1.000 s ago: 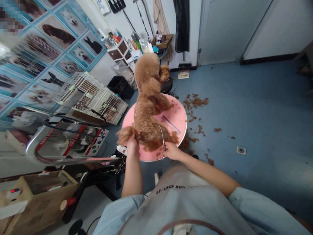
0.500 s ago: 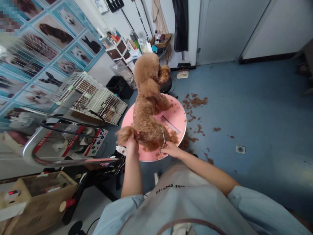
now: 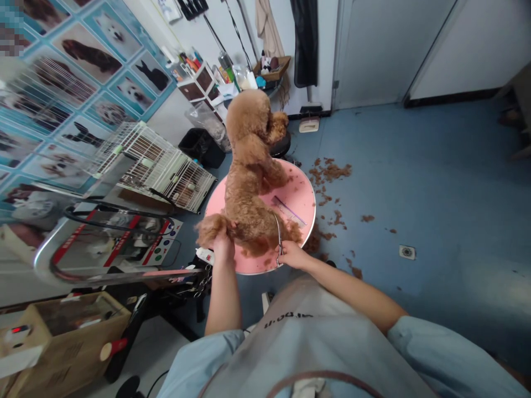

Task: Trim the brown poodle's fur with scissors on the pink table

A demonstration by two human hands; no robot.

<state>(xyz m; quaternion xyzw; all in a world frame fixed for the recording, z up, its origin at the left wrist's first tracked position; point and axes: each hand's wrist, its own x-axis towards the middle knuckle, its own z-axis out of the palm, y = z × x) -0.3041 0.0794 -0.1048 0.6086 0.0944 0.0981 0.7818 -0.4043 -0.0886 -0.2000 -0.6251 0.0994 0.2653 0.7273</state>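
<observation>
In the head view, a dog [image 3: 244,199] with a curly apricot-brown coat is on a round pink bench [image 3: 305,190] edged by a pale rim, its rear towards the person and its head turned to the right of the picture. The head is brushed into a smooth, dense ball, lighter on top, and the muzzle is tufted and a shade deeper. Hair is fuller over the neck and shoulders; along the back it lies shorter, in tight, uneven ripples. The hair low on the hind legs looks looser and shaggier, and the tail [image 3: 209,230] is a bushy plume, held out to the left.

The left hand [image 3: 223,246] has its grip closed around the tail near its base. The right hand [image 3: 291,255] pinches the handles of a pair of scissors [image 3: 279,235], its grip drawn together around them. The scissors are slim and silvery with a gentle curve, and their blades run up against the dog's right hind leg; whether the blades are parted cannot be told.

A comb [image 3: 289,211] with a purple spine lies flat on the bench beside the dog, amid small brown tufts. More clipped hair [image 3: 332,170] is scattered on the blue floor [image 3: 373,155] to the right. A black bin [image 3: 201,145] and a white wire cage [image 3: 182,179] stand beyond the bench to the left.
</observation>
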